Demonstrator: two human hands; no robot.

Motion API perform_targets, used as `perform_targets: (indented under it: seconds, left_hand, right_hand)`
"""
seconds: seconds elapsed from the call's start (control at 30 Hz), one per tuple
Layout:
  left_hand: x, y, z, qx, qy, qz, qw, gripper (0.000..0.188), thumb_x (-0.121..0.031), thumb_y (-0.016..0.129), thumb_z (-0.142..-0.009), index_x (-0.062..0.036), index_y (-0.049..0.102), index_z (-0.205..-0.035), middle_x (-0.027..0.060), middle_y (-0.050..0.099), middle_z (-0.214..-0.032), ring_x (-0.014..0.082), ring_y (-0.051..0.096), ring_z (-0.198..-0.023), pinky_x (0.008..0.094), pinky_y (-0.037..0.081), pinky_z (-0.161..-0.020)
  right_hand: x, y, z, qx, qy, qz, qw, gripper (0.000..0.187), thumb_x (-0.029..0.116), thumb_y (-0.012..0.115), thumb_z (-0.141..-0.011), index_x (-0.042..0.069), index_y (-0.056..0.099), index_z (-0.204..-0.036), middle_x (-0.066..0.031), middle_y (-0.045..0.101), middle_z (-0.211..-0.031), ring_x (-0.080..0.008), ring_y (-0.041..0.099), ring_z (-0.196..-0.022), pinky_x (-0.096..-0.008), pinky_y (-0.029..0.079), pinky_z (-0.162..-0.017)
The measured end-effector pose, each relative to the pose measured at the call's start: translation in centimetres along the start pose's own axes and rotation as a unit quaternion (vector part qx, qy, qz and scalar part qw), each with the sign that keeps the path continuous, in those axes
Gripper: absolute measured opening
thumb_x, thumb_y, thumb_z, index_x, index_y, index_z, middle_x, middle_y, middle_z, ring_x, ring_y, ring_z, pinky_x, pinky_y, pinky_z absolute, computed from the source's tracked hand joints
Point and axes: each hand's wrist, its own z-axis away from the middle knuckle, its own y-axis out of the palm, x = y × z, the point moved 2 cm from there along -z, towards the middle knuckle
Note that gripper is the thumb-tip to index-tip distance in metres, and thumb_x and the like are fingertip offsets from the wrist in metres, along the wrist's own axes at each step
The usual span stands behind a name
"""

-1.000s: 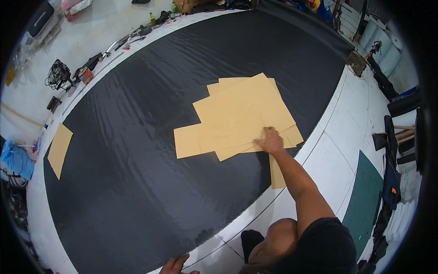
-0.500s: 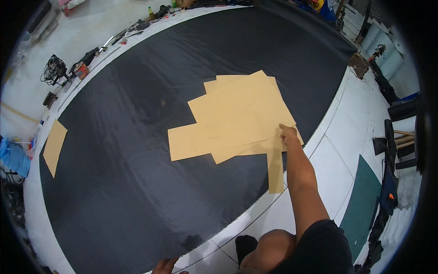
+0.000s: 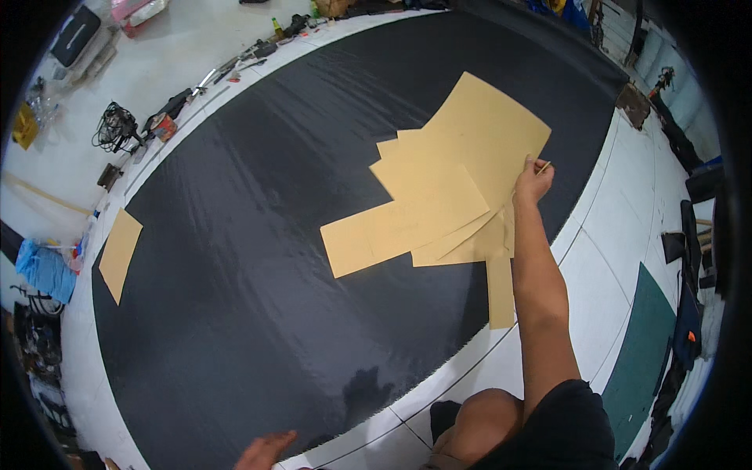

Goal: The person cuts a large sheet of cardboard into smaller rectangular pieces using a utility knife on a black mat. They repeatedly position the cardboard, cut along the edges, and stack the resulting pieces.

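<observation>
My right hand (image 3: 534,182) grips the edge of a large tan card sheet (image 3: 495,125), thumb on top and fingers curled beneath. The sheet is tilted up over the far right of a pile of similar tan card pieces (image 3: 423,184), overlapping at different angles. A thin tan strip by the fingertips is too small to make out. From under the pile a narrow card strip (image 3: 500,294) points toward me. The pile lies on a wide sheet of black material (image 3: 258,235). At the bottom edge my left hand (image 3: 265,452) hovers by the black sheet, fingers stretched, holding nothing.
Another tan card piece (image 3: 120,254) lies at the far left of the black sheet. White floor tiles (image 3: 583,266) run along its right edge, with a green mat (image 3: 638,360) beyond. Cables (image 3: 117,125), a red can (image 3: 163,127) and tools line the far left.
My right hand has moved away from me and taken hold of a card sheet, swinging its far end up and right. My left hand has come further into view.
</observation>
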Motion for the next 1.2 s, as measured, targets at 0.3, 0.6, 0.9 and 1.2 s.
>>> perform_targets:
  seconds: [0.3,0.6,0.9,1.2]
  left_hand:
    - [19.1,-8.6,-6.4,-0.076,-0.246,0.044,0.965,0.055,-0.041,0.068,-0.091,-0.0035,0.062,-0.131,0.0170,0.068,-0.116,0.0344,0.064,-0.113,0.0423,0.050,-0.099]
    - [35.8,3.1,-9.0,0.004,-0.101,-0.205,0.974,0.057,-0.053,0.066,-0.088,-0.0131,0.066,-0.129,0.0172,0.055,-0.138,0.0355,0.049,-0.131,0.0467,0.043,-0.108]
    - [30.8,7.5,-7.9,0.098,-0.171,0.219,0.955,0.083,-0.072,0.045,-0.094,-0.0003,0.057,-0.134,0.0183,0.059,-0.129,0.0315,0.059,-0.115,0.0439,0.045,-0.101]
    - [25.9,11.8,-7.1,-0.014,-0.130,0.518,0.845,0.052,-0.029,0.061,-0.096,0.0017,0.049,-0.137,0.0161,0.058,-0.129,0.0278,0.059,-0.113,0.0406,0.048,-0.096]
  right_hand:
    - [21.3,-2.0,-0.7,0.086,-0.176,-0.154,0.968,0.020,0.018,0.067,-0.095,0.005,0.060,-0.109,-0.0058,0.067,-0.096,-0.0190,0.066,-0.086,-0.0336,0.051,-0.081]
    - [25.6,-7.3,22.6,0.474,-0.455,0.061,0.751,0.020,0.017,0.056,-0.092,0.011,0.068,-0.106,-0.0123,0.068,-0.107,-0.0330,0.063,-0.104,-0.0437,0.050,-0.091]
    - [14.4,-22.1,44.4,0.765,-0.385,-0.030,0.515,0.018,0.018,0.068,-0.091,0.007,0.068,-0.105,-0.0083,0.069,-0.104,-0.0282,0.067,-0.096,-0.0388,0.056,-0.077]
    - [15.1,-26.0,50.6,0.892,-0.314,-0.058,0.319,0.032,0.032,0.069,-0.094,0.010,0.068,-0.117,-0.0107,0.069,-0.111,-0.0286,0.067,-0.104,-0.0400,0.054,-0.087]
